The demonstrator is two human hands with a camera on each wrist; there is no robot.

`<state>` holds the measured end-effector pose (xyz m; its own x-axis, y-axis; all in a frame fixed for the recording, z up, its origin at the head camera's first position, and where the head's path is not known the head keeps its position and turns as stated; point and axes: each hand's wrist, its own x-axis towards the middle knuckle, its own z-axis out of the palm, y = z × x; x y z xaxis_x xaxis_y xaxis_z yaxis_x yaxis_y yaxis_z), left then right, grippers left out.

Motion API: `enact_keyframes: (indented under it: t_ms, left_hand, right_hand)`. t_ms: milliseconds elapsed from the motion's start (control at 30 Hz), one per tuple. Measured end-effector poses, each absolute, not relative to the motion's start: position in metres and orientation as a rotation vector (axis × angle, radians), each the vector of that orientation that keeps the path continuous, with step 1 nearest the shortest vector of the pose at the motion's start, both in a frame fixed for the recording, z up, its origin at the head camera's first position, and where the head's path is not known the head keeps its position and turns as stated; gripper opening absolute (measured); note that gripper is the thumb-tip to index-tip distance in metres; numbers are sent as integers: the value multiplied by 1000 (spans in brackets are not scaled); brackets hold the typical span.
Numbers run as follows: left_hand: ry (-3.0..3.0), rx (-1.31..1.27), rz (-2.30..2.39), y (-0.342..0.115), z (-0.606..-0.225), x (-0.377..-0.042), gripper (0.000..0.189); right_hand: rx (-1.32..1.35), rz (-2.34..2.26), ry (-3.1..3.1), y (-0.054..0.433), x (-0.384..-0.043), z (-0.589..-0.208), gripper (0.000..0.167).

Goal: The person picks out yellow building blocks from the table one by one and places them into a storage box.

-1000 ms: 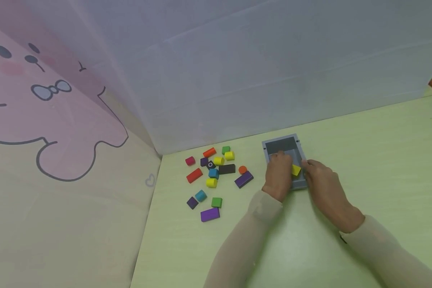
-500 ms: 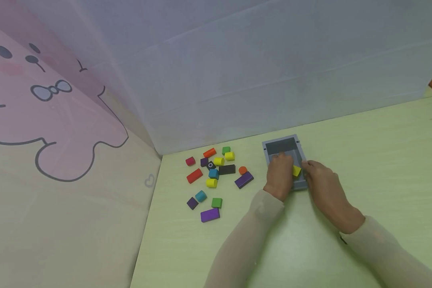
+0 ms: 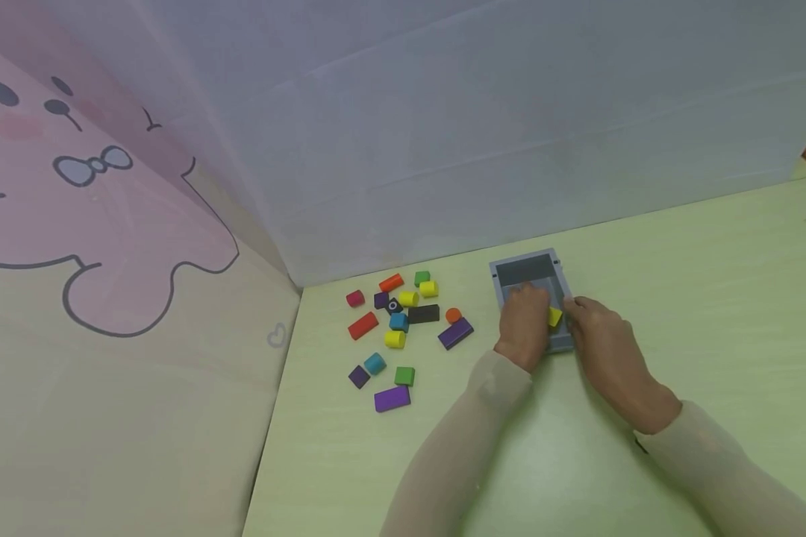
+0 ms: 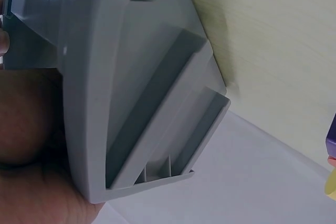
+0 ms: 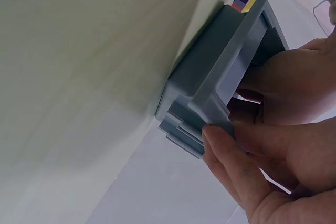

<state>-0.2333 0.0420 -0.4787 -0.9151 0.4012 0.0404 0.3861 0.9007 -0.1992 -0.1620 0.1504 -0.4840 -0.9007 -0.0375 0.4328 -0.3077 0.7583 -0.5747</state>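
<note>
A grey-blue plastic bin [image 3: 525, 259] sits on the table at centre right of the head view. Inside it are a paler grey panel [image 3: 544, 284] and a small yellow piece [image 3: 554, 317], partly covered by the left hand. My left hand [image 3: 524, 321] reaches down into the bin with bent fingers; its fingertips are hidden, so I cannot tell what they hold. Ridged strips run along the bin's outer wall [image 4: 157, 103] in the left wrist view. My right hand [image 3: 607, 343] pinches the bin's right rim between thumb and fingers, close up in the right wrist view.
Loose coloured blocks lie left of the bin, among them a dark purple block [image 3: 455, 333], a black block [image 3: 424, 314], a red cylinder [image 3: 363, 325] and a violet block [image 3: 392, 398]. A pale covered wall [image 3: 443, 164] rises behind the table [image 3: 712, 313].
The left hand shifts very slightly to the right inside the bin, and a little less of the yellow piece shows. The right hand keeps its grip on the rim.
</note>
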Motion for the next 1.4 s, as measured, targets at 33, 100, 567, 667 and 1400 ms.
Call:
enact_keyframes:
  t_ms: [33,100,567,667,1400]
  left_hand:
    - [-2983,-617,284,42,-479,-234,13]
    - [-2980,-612,285,43,-479,-234,13]
    - [-3002,-613,288,47,-479,-233,12]
    - [-3012,-605,283,47,-478,-234,11]
    - [-2972,-575,294,48,-472,-227,9]
  right_hand:
    - [261,935,-2559,150,-162,-484,33]
    - [258,935,-2562,151,-162,-483,33]
    - [265,931,-2554,151,-162,-483,31]
    - [260,929,-2555,151,-162,-483,31]
    - [257,937,-2554,151,-162,-482,30]
